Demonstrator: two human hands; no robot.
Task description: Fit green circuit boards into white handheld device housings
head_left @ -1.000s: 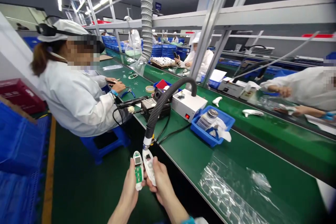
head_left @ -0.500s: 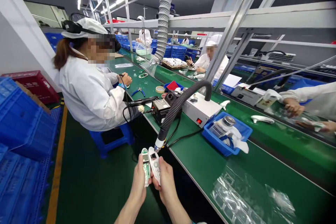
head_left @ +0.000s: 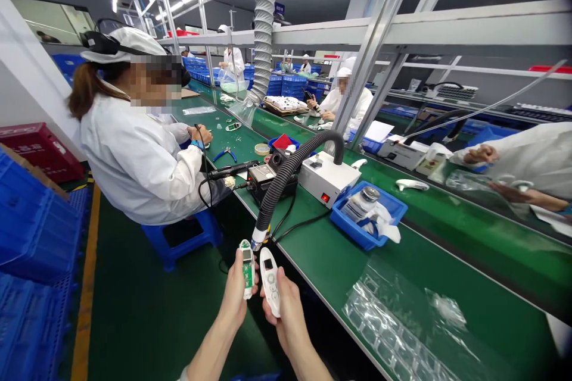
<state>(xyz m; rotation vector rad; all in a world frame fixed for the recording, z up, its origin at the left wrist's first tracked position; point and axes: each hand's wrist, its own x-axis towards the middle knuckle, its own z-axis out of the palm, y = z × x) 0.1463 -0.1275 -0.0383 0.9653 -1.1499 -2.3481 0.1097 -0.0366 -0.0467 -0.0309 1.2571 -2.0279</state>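
Note:
My left hand [head_left: 235, 290] is closed on a white remote-control half with a green circuit board [head_left: 247, 274] and a small grey screen showing. In my right hand [head_left: 287, 303] I hold the white front cover [head_left: 269, 283], an oval shell with a dark window and round buttons facing up. The two parts are side by side with a gap between them. Just above them hangs the metal-tipped end of a black ribbed hose [head_left: 268, 208]. Both hands are in front of the bench edge, over the floor.
On the green bench [head_left: 447, 274] stand a white box with a red switch [head_left: 328, 178], a blue tray [head_left: 364, 238] holding a bottle and cloths, and clear plastic sheets [head_left: 393, 327]. A co-worker [head_left: 138, 149] sits at the left. Blue crates [head_left: 33, 232] are stacked far left.
The white cover and the circuit-board half have moved apart; before, their edges touched or nearly touched. The whole view has shifted, with the bench now further left.

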